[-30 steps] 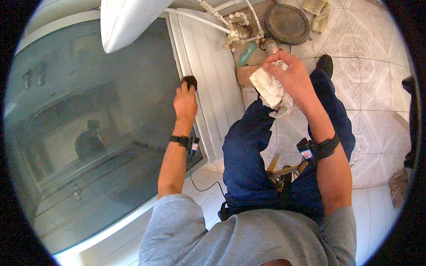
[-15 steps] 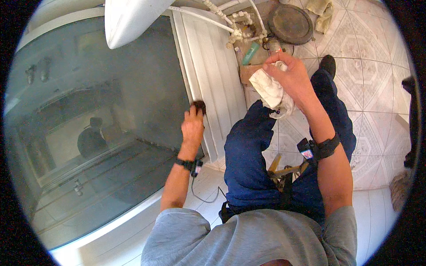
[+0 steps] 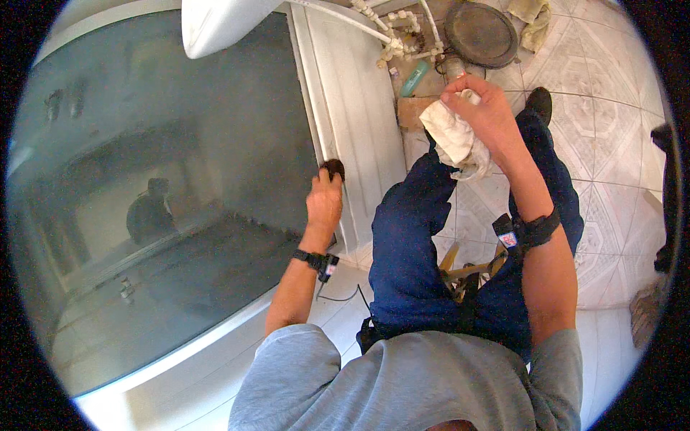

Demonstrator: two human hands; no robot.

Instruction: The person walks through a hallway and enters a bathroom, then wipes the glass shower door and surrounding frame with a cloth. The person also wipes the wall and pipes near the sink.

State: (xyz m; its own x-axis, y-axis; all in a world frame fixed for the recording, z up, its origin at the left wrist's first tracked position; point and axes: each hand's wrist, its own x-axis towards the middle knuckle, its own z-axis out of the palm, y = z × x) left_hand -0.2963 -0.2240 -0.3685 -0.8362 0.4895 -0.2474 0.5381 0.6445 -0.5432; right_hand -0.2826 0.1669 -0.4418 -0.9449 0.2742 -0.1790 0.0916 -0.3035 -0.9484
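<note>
My left hand [image 3: 325,205] has its fingers closed on a small dark brown pad [image 3: 334,169], which looks like a scrubber. The pad rests against the white frame [image 3: 310,108] where it borders a large grey glass pane [image 3: 237,136]. My right hand [image 3: 490,118] is raised over my thighs, pinching a folded white cloth [image 3: 447,133]. Crumpled clear plastic [image 3: 474,165] hangs below the cloth, beneath the same hand. Most of my right palm's inside is hidden.
White pipes with valves [image 3: 402,36] stand beyond the panel. A round dark lid or basin [image 3: 480,34], a green bottle-like object [image 3: 415,77] and a brick-coloured block [image 3: 413,113] lie on the tiled floor. A white basin-like shape [image 3: 215,25] juts in above the glass.
The view has shifted slightly, moving most things rightward in the picture. My left hand still has the dark pad at the frame's edge, and my right still grips the cloth.
</note>
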